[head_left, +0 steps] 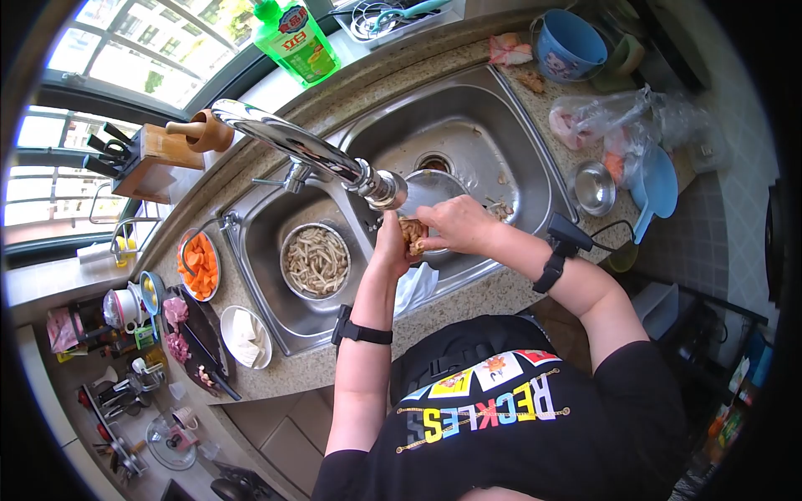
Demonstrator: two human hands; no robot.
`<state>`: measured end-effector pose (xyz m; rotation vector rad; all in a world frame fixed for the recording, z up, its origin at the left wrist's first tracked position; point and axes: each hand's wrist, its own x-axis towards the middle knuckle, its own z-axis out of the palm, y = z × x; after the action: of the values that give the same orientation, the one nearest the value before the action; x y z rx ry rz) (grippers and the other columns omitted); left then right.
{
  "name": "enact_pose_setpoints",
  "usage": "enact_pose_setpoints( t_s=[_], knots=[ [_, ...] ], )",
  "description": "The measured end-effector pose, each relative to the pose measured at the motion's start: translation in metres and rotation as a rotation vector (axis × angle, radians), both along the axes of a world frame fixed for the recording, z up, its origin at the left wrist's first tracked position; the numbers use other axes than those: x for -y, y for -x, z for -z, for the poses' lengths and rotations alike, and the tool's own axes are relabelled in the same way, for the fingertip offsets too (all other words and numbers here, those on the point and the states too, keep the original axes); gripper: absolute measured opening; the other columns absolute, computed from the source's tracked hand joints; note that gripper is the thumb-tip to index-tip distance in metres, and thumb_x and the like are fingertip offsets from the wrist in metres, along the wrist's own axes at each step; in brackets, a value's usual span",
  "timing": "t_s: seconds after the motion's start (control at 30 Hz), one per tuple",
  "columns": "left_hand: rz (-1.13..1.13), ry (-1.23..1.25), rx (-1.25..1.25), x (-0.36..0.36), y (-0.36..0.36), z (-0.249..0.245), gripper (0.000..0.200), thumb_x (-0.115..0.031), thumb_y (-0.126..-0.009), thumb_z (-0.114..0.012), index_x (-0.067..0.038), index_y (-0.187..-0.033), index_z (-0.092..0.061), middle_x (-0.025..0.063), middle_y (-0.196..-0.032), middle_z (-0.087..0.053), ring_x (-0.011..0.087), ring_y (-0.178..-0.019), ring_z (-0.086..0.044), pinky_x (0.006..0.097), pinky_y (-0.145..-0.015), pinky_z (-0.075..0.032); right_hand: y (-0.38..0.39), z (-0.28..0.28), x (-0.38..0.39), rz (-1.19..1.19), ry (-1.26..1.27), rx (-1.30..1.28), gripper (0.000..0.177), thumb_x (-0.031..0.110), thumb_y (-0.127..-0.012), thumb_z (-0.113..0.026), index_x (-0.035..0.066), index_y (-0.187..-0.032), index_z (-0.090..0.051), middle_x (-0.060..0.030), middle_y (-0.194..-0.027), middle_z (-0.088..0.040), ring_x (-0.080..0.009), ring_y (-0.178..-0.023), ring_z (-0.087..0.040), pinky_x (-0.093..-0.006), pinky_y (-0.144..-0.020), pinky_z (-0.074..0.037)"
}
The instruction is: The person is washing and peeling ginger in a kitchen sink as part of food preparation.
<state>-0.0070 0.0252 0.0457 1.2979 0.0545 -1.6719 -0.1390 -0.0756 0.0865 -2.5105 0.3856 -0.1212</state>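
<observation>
Under the spout of the chrome faucet [372, 179], my left hand [391, 244] is closed around a knobbly brown piece of food [413, 234], which looks like ginger or mushroom. My right hand [458, 224] pinches the same piece from the other side. Both hands are above the near edge of the right sink basin [518, 142]. Below them a round bowl or strainer [447, 185] is partly hidden by the hands. In the left basin stands a metal bowl of pale, cut strips [316, 260]. A whitish bag or cloth [415, 288] hangs just below my hands.
Left of the sink are orange chunks [199, 265], a bowl of white slices [246, 337] and a dark board with meat and a knife [196, 344]. To the right are a metal bowl [593, 189], plastic bags [622, 125] and a blue bucket [571, 46]. Green detergent [296, 46] stands behind.
</observation>
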Motion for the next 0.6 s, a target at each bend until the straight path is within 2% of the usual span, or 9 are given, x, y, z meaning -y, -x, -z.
enact_pose_setpoints(
  t_s=[0.13, 0.23, 0.33, 0.4, 0.5, 0.57, 0.6],
  knots=[
    [0.028, -0.023, -0.013, -0.003, 0.001, 0.001, 0.063, -0.059, -0.089, -0.013, -0.009, -0.080, -0.052, 0.0025, -0.060, -0.050, 0.0118, -0.040, -0.038, 0.0236, -0.034, -0.023, 0.002, 0.010, 0.000, -0.019, 0.001, 0.010, 0.035, 0.039, -0.070, -0.067, 0.009, -0.083, -0.054, -0.0085, -0.065, -0.060, -0.0310, -0.063, -0.060, -0.0409, -0.056, -0.047],
    [0.091, 0.039, -0.096, -0.005, -0.002, -0.004, 0.057, -0.053, -0.092, -0.014, -0.010, -0.086, -0.050, 0.0027, -0.062, -0.049, 0.0105, -0.039, -0.033, 0.0221, -0.034, -0.022, 0.004, 0.008, 0.002, 0.022, -0.116, -0.002, 0.034, 0.039, -0.071, -0.066, 0.008, -0.083, -0.057, -0.0088, -0.064, -0.059, -0.0310, -0.063, -0.060, -0.0402, -0.056, -0.046],
    [-0.016, 0.106, -0.071, -0.005, 0.004, -0.013, 0.049, -0.050, -0.093, -0.019, -0.011, -0.092, -0.048, 0.0019, -0.061, -0.048, 0.0086, -0.037, -0.030, 0.0206, -0.034, -0.021, 0.005, 0.013, 0.006, 0.081, -0.201, 0.030, 0.035, 0.039, -0.072, -0.066, 0.006, -0.082, -0.057, -0.0105, -0.062, -0.057, -0.0309, -0.061, -0.058, -0.0387, -0.055, -0.044],
    [-0.080, 0.277, -0.093, -0.007, 0.007, -0.014, 0.042, -0.048, -0.094, -0.025, -0.012, -0.094, -0.046, 0.0015, -0.061, -0.046, 0.0071, -0.037, -0.028, 0.0200, -0.033, -0.021, 0.005, 0.014, 0.009, 0.081, -0.350, -0.032, 0.039, 0.043, -0.072, -0.064, 0.006, -0.081, -0.059, -0.0123, -0.065, -0.058, -0.0316, -0.063, -0.058, -0.0398, -0.055, -0.043],
    [-0.146, 0.383, -0.046, -0.010, 0.016, -0.007, 0.042, -0.050, -0.093, -0.027, -0.012, -0.093, -0.045, 0.0021, -0.062, -0.046, 0.0066, -0.036, -0.028, 0.0197, -0.033, -0.021, 0.005, 0.024, 0.007, 0.106, -0.477, 0.014, 0.040, 0.043, -0.072, -0.065, 0.004, -0.077, -0.058, -0.0137, -0.065, -0.058, -0.0318, -0.061, -0.057, -0.0384, -0.054, -0.042],
    [-0.191, 0.413, -0.076, -0.009, 0.018, -0.002, 0.040, -0.047, -0.093, -0.031, -0.010, -0.091, -0.046, 0.0031, -0.063, -0.048, 0.0077, -0.037, -0.031, 0.0203, -0.032, -0.023, 0.006, 0.022, 0.006, 0.098, -0.456, -0.007, 0.040, 0.042, -0.072, -0.065, 0.004, -0.078, -0.057, -0.0133, -0.066, -0.058, -0.0324, -0.062, -0.057, -0.0387, -0.055, -0.042],
    [-0.195, 0.342, -0.029, -0.007, 0.019, -0.002, 0.039, -0.046, -0.093, -0.033, -0.009, -0.089, -0.046, 0.0034, -0.062, -0.048, 0.0086, -0.037, -0.034, 0.0208, -0.032, -0.025, 0.006, 0.018, 0.006, 0.092, -0.432, -0.029, 0.040, 0.042, -0.072, -0.065, 0.004, -0.079, -0.057, -0.0130, -0.067, -0.059, -0.0329, -0.063, -0.058, -0.0390, -0.055, -0.042]
  ],
)
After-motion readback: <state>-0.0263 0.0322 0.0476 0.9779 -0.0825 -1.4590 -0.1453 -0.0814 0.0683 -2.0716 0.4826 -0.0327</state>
